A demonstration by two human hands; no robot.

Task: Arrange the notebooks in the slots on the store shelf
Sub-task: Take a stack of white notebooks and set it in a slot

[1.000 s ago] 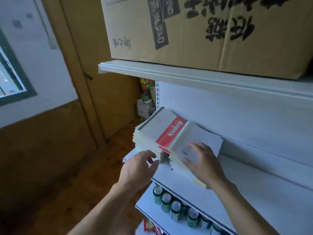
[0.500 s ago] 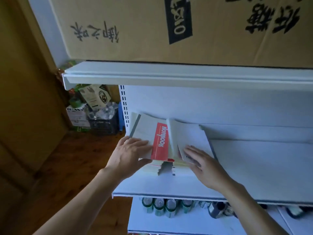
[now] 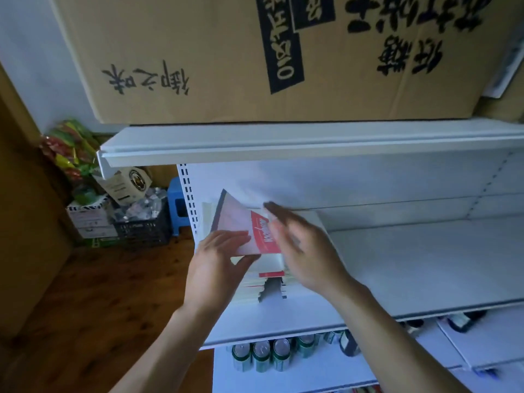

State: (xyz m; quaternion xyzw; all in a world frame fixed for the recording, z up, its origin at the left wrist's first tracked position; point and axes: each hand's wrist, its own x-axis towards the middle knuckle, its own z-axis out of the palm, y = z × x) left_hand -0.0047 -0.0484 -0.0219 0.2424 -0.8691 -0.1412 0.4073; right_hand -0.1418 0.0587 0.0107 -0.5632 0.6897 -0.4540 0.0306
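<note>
Paper notebook stack on white metal shelf.
Left hand pinches red-and-white top notebook at near edge, long axis pointing away; right hand flat above, fingers straight.

Two slender bare forearms — left hand, right hand blurred — bare to the frame edge

Cardboard box carries upside-down "低糖" (red band on notebook blurred).
</note>
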